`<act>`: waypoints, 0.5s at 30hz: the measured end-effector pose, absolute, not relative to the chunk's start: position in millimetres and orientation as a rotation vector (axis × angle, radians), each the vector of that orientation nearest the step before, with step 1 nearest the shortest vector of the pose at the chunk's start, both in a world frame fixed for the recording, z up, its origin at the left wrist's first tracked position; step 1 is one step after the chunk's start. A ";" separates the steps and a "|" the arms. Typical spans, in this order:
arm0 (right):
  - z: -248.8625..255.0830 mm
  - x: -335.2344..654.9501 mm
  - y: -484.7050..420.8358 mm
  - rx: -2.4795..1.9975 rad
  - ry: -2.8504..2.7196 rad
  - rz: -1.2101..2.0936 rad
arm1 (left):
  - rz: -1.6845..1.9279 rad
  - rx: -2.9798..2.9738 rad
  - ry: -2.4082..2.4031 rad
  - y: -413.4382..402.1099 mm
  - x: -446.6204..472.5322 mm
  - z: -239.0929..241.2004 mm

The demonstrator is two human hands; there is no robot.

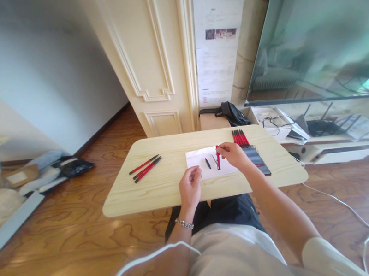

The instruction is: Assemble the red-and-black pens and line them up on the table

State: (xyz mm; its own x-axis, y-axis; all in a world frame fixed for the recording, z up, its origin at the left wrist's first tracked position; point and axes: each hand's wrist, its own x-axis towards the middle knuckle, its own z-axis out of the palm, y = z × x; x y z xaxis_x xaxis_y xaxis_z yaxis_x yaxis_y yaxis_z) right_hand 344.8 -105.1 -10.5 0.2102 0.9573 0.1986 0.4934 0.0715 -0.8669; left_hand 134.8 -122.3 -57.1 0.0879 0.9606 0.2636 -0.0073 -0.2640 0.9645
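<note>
My right hand [232, 153] pinches the top of a red pen barrel [218, 158] and holds it upright above a white sheet of paper [193, 157]. The barrel's lower end is dark. On the paper, just left of the barrel, lies a short black pen part [208, 163]. A thin dark line beside the barrel is too small to make out. My left hand [191, 183] rests at the paper's near left edge, its fingers loosely curled and thumb apart, with nothing visible in them.
Several red-and-black pens [145, 168] lie on the left of the wooden table [120, 197]. A row of similar pens [239, 137] sits at the back right. A dark flat object [257, 161] lies by my right forearm. A white cable [137, 261] crosses my left arm.
</note>
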 end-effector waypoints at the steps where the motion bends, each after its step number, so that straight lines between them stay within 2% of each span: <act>1: -8.7 337.7 -109.9 -1.472 -1.416 0.679 | 1.299 1.436 0.964 -122.9 140.5 -54.1; 8: -11.7 307.3 -126.1 -1.293 -1.489 0.745 | 1.204 1.272 0.685 -122.7 168.0 -47.4; 15: -19.5 348.6 -107.8 -1.714 -1.531 0.386 | 1.242 1.102 0.748 -121.9 165.3 -63.2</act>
